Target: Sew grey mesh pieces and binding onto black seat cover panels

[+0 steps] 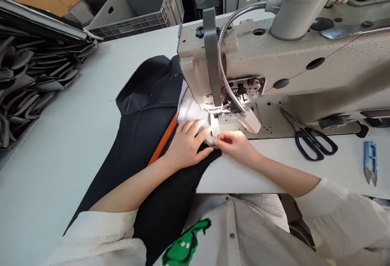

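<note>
My left hand (191, 142) lies flat with its fingers spread, pressing on white mesh fabric (189, 105) just in front of the sewing machine (219, 55). Beneath it spreads a large dark navy fabric piece (143, 128) with an orange strip (164, 139) running across it. My right hand (233, 144) pinches the near edge of the white fabric, its fingertips close to the left thumb. The machine's presser foot (215, 115) stands right beyond the fingers, lit by a small lamp (250, 120). What lies under my left palm is hidden.
Black-handled scissors (315, 140) rest at the machine's base, with blue thread snips (371, 162) farther right. Stacked dark pieces (36, 75) fill the left side. A grey crate (137, 10) stands behind the white table (36, 201).
</note>
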`<state>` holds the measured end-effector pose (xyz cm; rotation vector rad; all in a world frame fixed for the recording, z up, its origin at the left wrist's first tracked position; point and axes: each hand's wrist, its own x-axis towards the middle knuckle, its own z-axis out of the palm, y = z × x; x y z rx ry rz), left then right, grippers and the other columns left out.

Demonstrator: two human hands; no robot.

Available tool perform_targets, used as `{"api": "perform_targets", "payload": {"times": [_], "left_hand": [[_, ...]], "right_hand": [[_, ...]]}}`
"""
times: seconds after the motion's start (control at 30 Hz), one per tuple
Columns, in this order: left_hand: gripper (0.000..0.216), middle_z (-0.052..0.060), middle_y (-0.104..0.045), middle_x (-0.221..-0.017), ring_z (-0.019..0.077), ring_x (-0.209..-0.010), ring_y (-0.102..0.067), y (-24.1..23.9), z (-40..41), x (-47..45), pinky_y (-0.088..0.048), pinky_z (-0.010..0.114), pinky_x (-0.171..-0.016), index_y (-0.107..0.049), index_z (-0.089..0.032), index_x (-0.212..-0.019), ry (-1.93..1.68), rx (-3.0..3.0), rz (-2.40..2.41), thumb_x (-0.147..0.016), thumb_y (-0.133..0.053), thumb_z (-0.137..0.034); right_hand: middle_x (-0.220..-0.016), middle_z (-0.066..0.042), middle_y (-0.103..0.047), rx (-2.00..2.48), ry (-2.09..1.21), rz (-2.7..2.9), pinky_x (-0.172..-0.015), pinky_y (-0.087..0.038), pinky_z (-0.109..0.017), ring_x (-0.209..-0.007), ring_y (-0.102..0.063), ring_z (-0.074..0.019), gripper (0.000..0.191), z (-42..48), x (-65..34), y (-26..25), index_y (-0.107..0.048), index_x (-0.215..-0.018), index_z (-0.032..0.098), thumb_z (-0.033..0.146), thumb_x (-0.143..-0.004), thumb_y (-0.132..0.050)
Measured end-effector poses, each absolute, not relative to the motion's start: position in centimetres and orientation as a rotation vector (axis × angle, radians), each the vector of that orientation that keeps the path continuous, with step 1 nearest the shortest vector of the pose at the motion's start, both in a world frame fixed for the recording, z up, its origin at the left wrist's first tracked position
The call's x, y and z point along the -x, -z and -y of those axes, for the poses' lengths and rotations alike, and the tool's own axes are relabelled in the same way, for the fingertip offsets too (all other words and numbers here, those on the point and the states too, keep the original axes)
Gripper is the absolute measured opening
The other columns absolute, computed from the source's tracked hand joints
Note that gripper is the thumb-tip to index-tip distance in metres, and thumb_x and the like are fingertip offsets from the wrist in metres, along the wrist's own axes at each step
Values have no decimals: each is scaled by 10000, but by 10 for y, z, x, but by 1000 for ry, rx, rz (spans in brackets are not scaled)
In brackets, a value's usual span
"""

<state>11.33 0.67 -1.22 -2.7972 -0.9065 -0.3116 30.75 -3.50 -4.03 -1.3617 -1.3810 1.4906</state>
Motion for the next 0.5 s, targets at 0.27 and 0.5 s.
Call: {"api": "perform_targets", "payload": {"times": [0.27, 0.5], "left_hand": [[52, 82, -591, -864, 220, -855, -540, 39, -9, -128, -407, 407, -860, -545, -174, -859, 841, 2378, 854, -808, -541, -180], [213, 59, -653, -879, 180, -847, -590, 27, 5, -114, -482, 328, -826, -595, -148, -979, 565, 2808, 617, -839, -460, -62]], "right_hand": [[-504, 48, -444, 1285, -1891, 1161, -467, -237, -222, -450, -340, -70, 391, 32, -319, 33, -517, -641, 184, 550, -690, -645], [-854, -18, -647, 1629, -410, 2108, -549, -295, -247, -749, -558, -148, 102, 34, -333, 50, -624, -896, 211, 265, -836, -563]]}}
